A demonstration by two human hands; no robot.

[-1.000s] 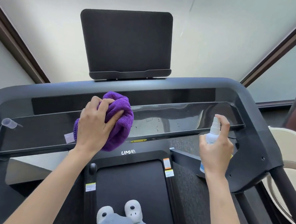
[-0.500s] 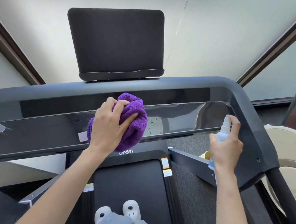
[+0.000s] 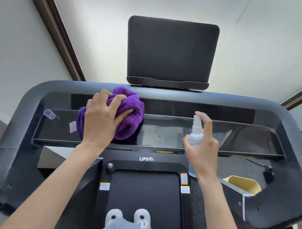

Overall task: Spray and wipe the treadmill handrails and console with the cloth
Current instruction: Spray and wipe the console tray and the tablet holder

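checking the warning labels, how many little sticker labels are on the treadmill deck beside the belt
3: one on the left side rail, and two stacked on the right side rail, an orange-topped one above a yellow-topped one. The legs and arms may hide more.

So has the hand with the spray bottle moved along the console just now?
Yes. The right hand with the spray bottle has shifted left along the console tray, away from its right end, toward the purple cloth.
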